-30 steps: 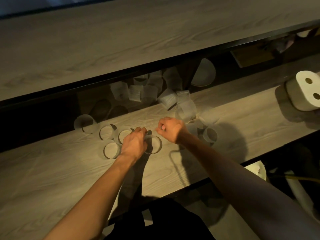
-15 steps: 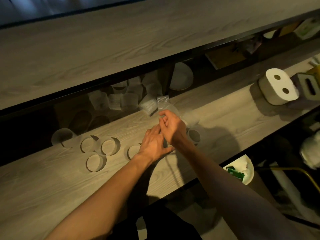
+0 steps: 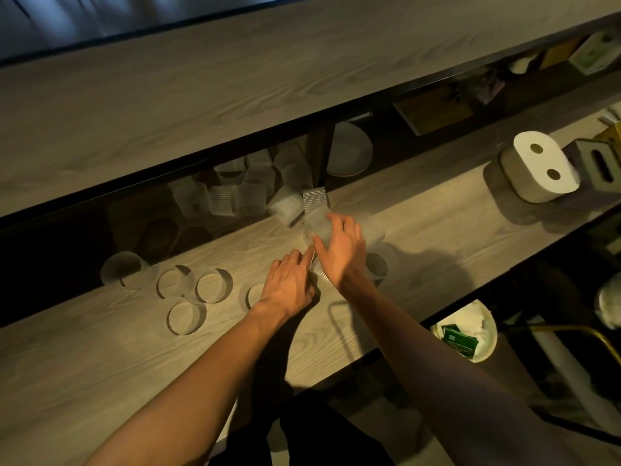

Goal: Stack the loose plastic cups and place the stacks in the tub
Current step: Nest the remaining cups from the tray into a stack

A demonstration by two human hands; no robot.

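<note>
"Where were the loose cups (image 3: 213, 285)?"
"On the wooden shelf (image 3: 437, 237). Five stood open-mouthed left of the hands, and a single cup (image 3: 378, 265) stood just right of them. The tipped cups (image 3: 285, 206) lay at the back, under the upper board (image 3: 235, 79)."
"And the hands?"
"The right hand (image 3: 342, 250) had thumb and fingers curled round a clear cup (image 3: 319, 223) beside the tipped ones. The left hand (image 3: 289, 287) lay just beside it, fingertips at a ribbed cup (image 3: 320, 274) below the right palm. I could not tell whether it gripped"
</note>
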